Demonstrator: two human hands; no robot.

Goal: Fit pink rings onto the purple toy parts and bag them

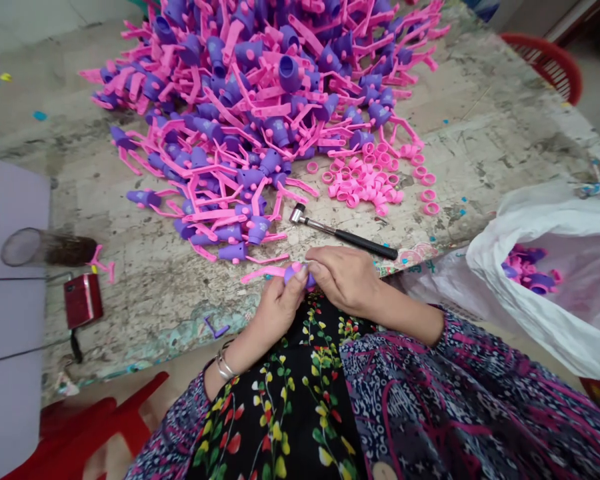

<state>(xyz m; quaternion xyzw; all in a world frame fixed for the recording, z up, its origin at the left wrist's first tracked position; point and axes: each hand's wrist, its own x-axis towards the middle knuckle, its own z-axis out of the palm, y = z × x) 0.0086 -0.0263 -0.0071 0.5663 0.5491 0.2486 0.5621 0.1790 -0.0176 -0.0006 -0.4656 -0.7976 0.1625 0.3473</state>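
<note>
Purple-and-pink piece (289, 271) sits at the near edge of the table (145, 267), pinched by the left grip (280, 303) and right grip (345, 277) together. Its long axis runs crosswise, pink arm (263, 272) pointing left, right end hidden. A hammer (363, 243) lies just beyond; table room stretches left toward a red box (83, 300).

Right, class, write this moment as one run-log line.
left hand: gripping purple-and-pink piece | right hand: curled against same piece | hammer: lying on table | pink rings: loose beside pile
</note>
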